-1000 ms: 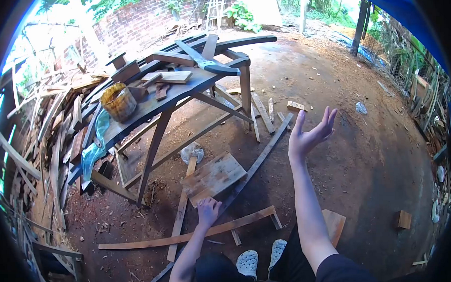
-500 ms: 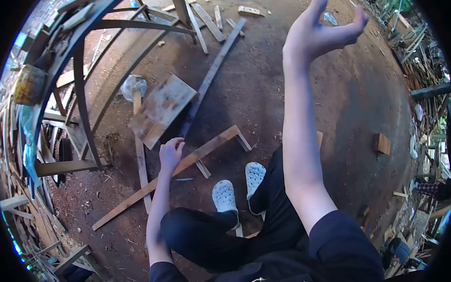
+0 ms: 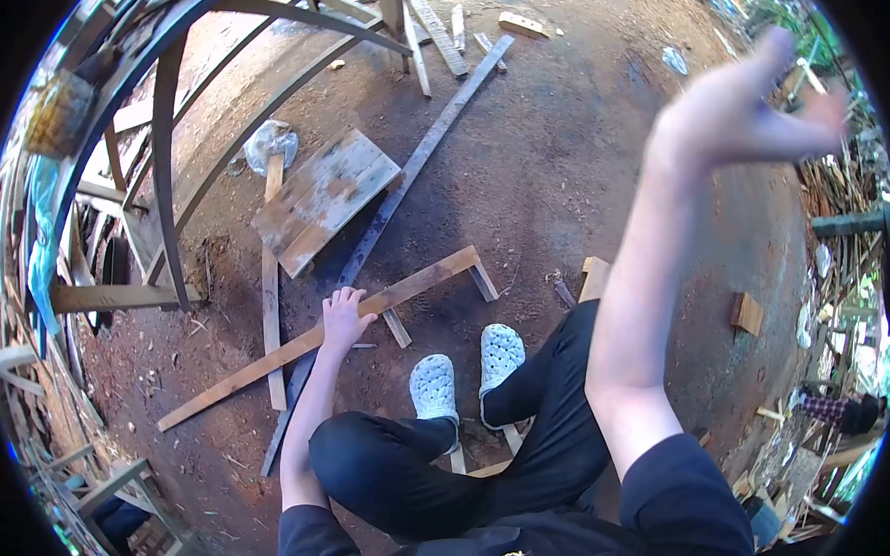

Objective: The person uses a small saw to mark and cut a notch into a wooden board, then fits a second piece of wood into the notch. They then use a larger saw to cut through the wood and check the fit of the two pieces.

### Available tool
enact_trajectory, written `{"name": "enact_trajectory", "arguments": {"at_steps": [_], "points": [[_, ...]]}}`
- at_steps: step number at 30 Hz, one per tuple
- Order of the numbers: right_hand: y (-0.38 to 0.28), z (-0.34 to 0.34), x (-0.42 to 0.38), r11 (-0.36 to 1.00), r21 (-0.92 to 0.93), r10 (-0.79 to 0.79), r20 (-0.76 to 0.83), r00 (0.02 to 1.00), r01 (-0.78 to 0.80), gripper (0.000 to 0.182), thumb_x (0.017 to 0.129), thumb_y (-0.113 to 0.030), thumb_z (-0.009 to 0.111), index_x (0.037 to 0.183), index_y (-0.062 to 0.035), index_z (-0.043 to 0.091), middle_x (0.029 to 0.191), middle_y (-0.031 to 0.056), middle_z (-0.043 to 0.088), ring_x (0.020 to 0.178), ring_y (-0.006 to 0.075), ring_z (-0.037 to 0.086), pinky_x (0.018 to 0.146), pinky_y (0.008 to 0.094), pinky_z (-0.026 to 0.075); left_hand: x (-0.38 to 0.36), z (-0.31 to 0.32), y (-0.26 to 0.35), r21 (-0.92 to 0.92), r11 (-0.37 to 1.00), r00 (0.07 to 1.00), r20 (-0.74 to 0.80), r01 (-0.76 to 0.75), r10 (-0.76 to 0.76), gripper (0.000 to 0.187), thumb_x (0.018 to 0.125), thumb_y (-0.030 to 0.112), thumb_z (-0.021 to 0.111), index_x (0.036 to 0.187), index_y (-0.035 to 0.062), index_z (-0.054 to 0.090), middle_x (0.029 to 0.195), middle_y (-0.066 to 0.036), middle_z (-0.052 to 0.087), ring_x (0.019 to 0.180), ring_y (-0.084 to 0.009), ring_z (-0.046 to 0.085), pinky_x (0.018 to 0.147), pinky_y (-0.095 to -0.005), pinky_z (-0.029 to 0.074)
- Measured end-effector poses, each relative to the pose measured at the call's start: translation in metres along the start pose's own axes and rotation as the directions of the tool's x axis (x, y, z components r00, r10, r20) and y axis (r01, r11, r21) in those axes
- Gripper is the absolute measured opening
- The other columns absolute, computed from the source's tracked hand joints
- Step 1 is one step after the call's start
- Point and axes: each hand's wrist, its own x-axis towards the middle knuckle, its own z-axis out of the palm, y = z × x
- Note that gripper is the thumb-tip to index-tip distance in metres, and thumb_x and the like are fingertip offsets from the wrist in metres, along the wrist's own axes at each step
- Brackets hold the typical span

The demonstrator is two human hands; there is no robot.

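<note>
My left hand (image 3: 344,319) lies with spread fingers at a long brown wooden strip (image 3: 243,376), which runs from lower left up to a short leg piece. Whether the palm presses on the strip is hard to tell. My right hand (image 3: 753,115) is raised at the upper right, fingers apart, empty and blurred. Beyond my left hand a small board with a worn top (image 3: 330,199) sits by a long dark plank (image 3: 426,151). A plastic bag (image 3: 271,147) touches the end of another narrow strip (image 3: 273,323).
A curved wooden frame (image 3: 171,160) stands at the left. Loose wood pieces (image 3: 436,33) lie at the top. At the right are a wooden block (image 3: 747,313) and piles of sticks. Part of another person (image 3: 837,411) shows at the right edge. My feet are in white shoes (image 3: 433,386).
My left hand has lowered slightly and its fingers have spread at the brown strip. My right hand has swung further right and down. The view has shifted a little.
</note>
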Motion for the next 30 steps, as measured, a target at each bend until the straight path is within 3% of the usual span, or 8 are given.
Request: {"name": "enact_trajectory", "arguments": {"at_steps": [3,9,13,18,20,22,26,30], "points": [[-0.009,-0.009,0.035,0.923,0.345,-0.233,0.149,0.961,0.170,0.067,0.092,-0.020,0.072,0.143,0.0073,0.038,0.148,0.0284,0.041,0.142,0.0320,0.037,0.118,0.0495,0.026,0.001,0.009,-0.003,0.023,1.000,0.999,0.048,-0.020,0.019,0.056,0.070,0.037,0.087,0.117,0.0128,0.069,0.112,-0.003,0.063,0.110,-0.0234,0.058,0.093,-0.0419,0.039],[-0.022,-0.010,0.018,0.986,0.149,0.074,-0.035,0.997,-0.068,0.066,0.091,-0.019,0.073,0.140,0.0084,0.039,0.144,0.0255,0.044,0.138,0.0279,0.040,0.117,0.0484,0.028,0.004,0.015,-0.002,0.049,0.999,0.993,0.121,-0.017,0.011,0.051,0.071,0.036,0.086,0.114,0.0150,0.069,0.109,-0.005,0.065,0.110,-0.0246,0.059,0.095,-0.0462,0.039],[-0.066,0.008,0.007,0.915,0.031,0.402,-0.156,0.902,-0.403,0.055,0.095,-0.018,0.067,0.140,0.0062,0.046,0.145,0.0198,0.045,0.139,0.0299,0.042,0.118,0.0476,0.029,-0.002,0.035,-0.015,0.132,0.991,0.995,-0.097,0.014,-0.001,0.059,0.082,0.042,0.076,0.131,0.0144,0.060,0.124,-0.010,0.059,0.123,-0.0301,0.054,0.108,-0.0604,0.033],[-0.160,0.024,0.034,0.826,0.324,0.474,0.047,0.879,-0.462,0.063,0.108,-0.041,0.026,0.156,0.0000,0.030,0.162,0.0291,0.028,0.150,0.0402,0.033,0.125,0.0529,0.020,-0.041,-0.063,0.036,-0.416,0.831,0.845,-0.221,0.369,-0.486,0.042,0.092,-0.001,0.053,0.133,0.0093,0.058,0.129,-0.025,0.055,0.116,-0.0459,0.059,0.093,-0.0506,0.051],[-0.147,0.023,0.005,0.902,0.329,0.193,0.269,0.944,-0.278,0.074,0.103,-0.052,0.045,0.155,-0.0012,0.030,0.165,0.0311,0.019,0.154,0.0409,0.023,0.125,0.0553,0.020,-0.072,-0.110,0.062,-0.468,0.647,0.657,-0.172,0.601,-0.734,0.034,0.097,0.004,0.051,0.131,0.0073,0.056,0.116,-0.029,0.064,0.111,-0.0490,0.061,0.088,-0.0543,0.051],[-0.166,0.042,0.025,0.919,0.104,0.176,0.757,0.630,-0.381,0.070,0.095,-0.045,0.068,0.145,-0.0024,0.042,0.162,0.0290,0.028,0.152,0.0395,0.027,0.121,0.0578,0.021,-0.104,-0.166,0.081,-0.427,0.452,0.537,0.098,0.783,-0.838,0.024,0.102,0.017,0.051,0.120,0.0074,0.064,0.096,-0.028,0.070,0.111,-0.0471,0.063,0.085,-0.0554,0.051],[-0.151,0.101,0.011,0.847,-0.127,0.365,0.845,0.391,-0.516,0.043,0.099,-0.025,0.067,0.132,0.0004,0.057,0.151,0.0244,0.048,0.142,0.0396,0.042,0.118,0.0515,0.030,-0.140,-0.290,0.130,-0.193,0.529,0.563,0.308,0.826,-0.767,0.030,0.102,0.035,0.056,0.104,0.0099,0.073,0.081,-0.022,0.071,0.104,-0.0411,0.067,0.088,-0.0530,0.050],[-0.072,0.203,-0.048,0.854,-0.333,0.474,0.813,0.336,-0.399,0.039,0.101,-0.030,0.062,0.127,-0.0002,0.063,0.144,0.0217,0.057,0.135,0.0376,0.051,0.115,0.0503,0.034,-0.100,-0.382,0.140,-0.235,0.858,0.855,-0.150,0.457,-0.496,0.026,0.093,0.037,0.069,0.095,0.0115,0.074,0.106,-0.010,0.065,0.113,-0.0322,0.056,0.098,-0.0511,0.039]]}}
